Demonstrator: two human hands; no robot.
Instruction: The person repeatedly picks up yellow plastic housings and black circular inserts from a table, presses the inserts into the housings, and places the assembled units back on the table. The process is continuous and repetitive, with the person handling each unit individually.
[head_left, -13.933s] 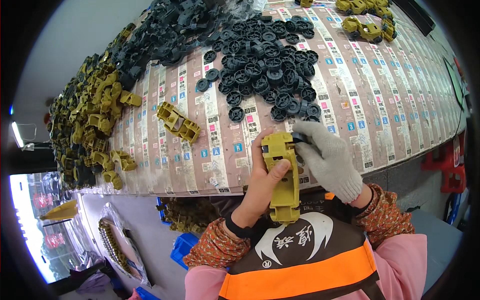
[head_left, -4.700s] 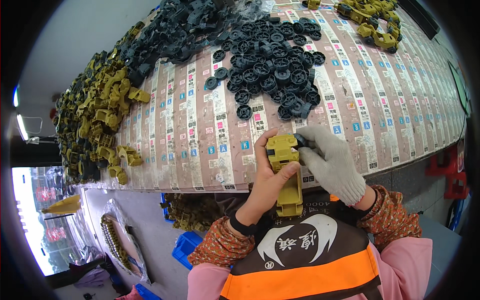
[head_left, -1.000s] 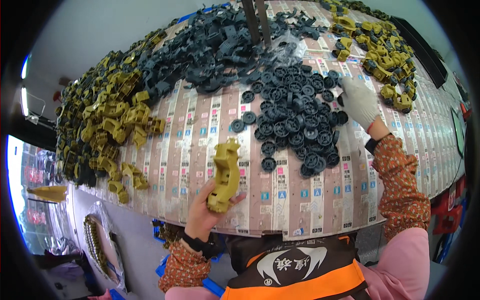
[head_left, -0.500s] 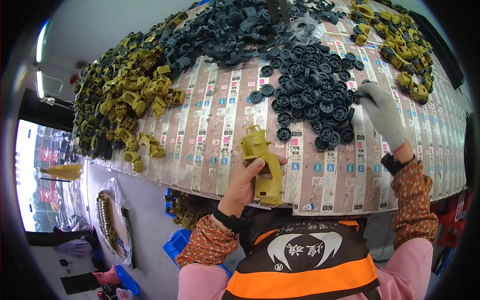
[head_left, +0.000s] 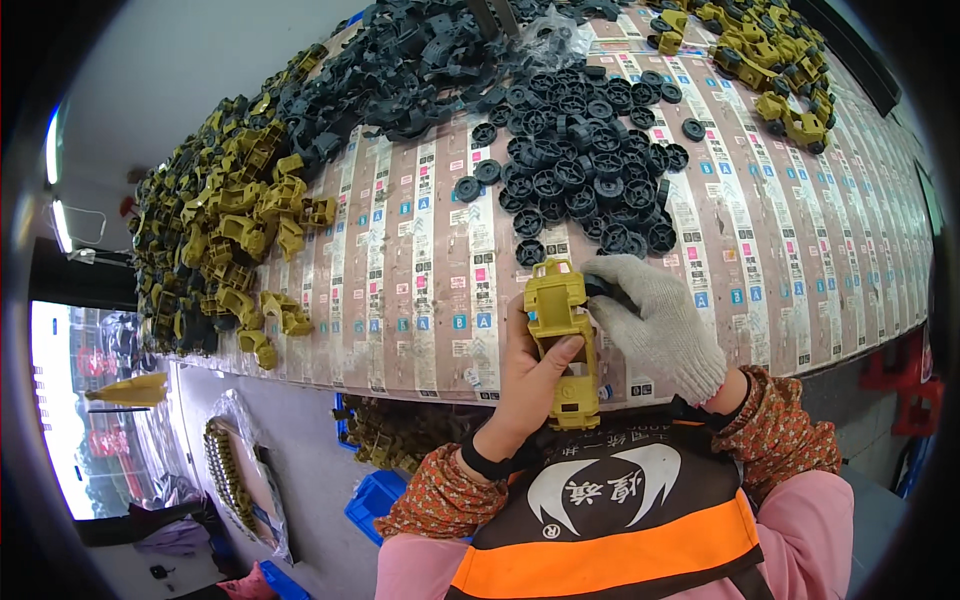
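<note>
My bare left hand (head_left: 528, 378) is closed around an olive-yellow toy truck body (head_left: 558, 298), upright near the table's front edge, thumb across its middle. My right hand (head_left: 660, 320), in a pale knitted glove, is closed at the body's upper right side. Between its fingertips a small part of a dark toy wheel (head_left: 597, 287) shows against the truck body; the glove hides the rest. Just beyond both hands lies a pile of dark toy wheels (head_left: 575, 165), with a few loose ones around it.
Yellow truck bodies (head_left: 240, 215) are heaped at the left. Dark plastic parts (head_left: 400, 75) lie at the back, beside a clear plastic bag (head_left: 553, 40). Yellow trucks with wheels (head_left: 770, 65) stand at the far right. A blue bin (head_left: 375, 503) is on the floor.
My right hand has come from the right side of the wheel pile back to the truck body, bringing a wheel. The left hand still grips the body. The whole view has shifted slightly.
</note>
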